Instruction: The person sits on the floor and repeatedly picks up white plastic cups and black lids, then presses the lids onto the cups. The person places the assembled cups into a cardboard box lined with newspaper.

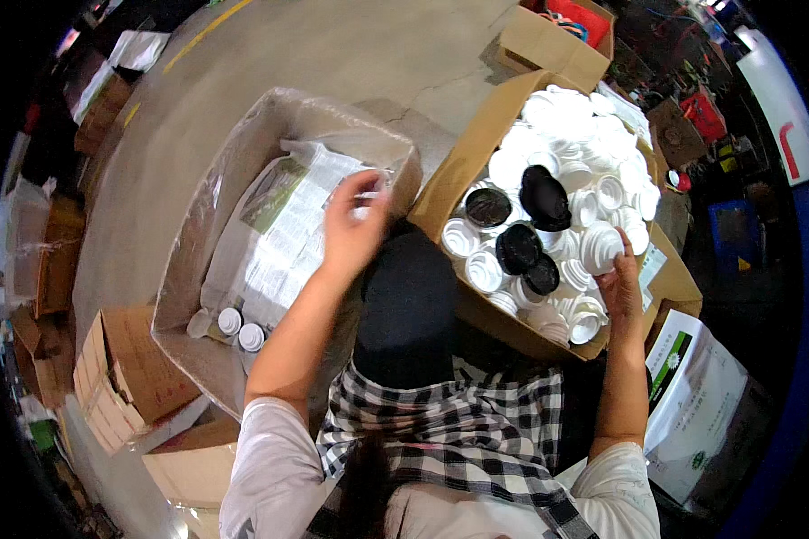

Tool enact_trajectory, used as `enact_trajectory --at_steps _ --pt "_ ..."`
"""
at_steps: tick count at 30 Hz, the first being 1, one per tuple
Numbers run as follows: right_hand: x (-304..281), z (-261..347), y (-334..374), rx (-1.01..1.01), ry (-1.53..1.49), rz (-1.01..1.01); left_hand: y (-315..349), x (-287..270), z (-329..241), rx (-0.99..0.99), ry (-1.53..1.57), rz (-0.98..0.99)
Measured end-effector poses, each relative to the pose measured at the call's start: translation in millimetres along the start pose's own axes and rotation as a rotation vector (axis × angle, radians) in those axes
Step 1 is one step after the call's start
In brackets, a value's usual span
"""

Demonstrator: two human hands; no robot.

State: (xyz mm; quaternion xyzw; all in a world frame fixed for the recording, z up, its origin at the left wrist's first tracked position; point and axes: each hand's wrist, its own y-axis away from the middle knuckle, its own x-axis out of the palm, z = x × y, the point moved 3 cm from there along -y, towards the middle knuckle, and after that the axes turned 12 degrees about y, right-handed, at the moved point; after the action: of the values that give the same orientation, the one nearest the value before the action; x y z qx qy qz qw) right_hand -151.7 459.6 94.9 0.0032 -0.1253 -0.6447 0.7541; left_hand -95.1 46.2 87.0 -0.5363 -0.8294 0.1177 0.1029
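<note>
My right hand (622, 280) grips a white ridged round lid (600, 248) at the near right side of a cardboard box (455, 160) full of white lids. Several black round pieces (545, 199) lie on top of the white ones. My left hand (354, 226) is over the right side of a plastic-lined box (191, 213), its fingers curled together. Something pale and partly see-through shows at the fingertips, too blurred to name. Printed paper sheets (289, 235) cover much of that box's bottom. Two white round-topped pieces (230, 321) stand in its near left corner.
At the far right is an open carton (555, 47) with red contents. Cardboard boxes (135, 373) stand at the near left. A white printed package (697, 409) lies at the near right. My knee in dark cloth (407, 305) is between the two large boxes.
</note>
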Motion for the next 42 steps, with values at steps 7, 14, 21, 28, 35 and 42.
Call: enact_trajectory --at_steps 7,14,21,28,35,42 --pt "6 8 8 0.049 -0.064 0.073 5 201 29 -0.301 -0.723 0.862" --pt "13 9 12 0.186 -0.564 0.236 31 221 83 -0.392 -0.901 0.620" --pt "14 22 22 0.139 -0.580 0.266 34 210 29 -0.143 -0.205 0.260" --pt "27 37 37 -0.029 -0.591 0.332 71 186 -36 -0.861 1.095 0.317" --pt "43 51 64 -0.381 0.059 0.122 92 173 -70 -0.910 1.431 0.433" --pt "47 54 87 -0.681 0.399 0.118 106 171 -79 -0.926 1.410 0.481"
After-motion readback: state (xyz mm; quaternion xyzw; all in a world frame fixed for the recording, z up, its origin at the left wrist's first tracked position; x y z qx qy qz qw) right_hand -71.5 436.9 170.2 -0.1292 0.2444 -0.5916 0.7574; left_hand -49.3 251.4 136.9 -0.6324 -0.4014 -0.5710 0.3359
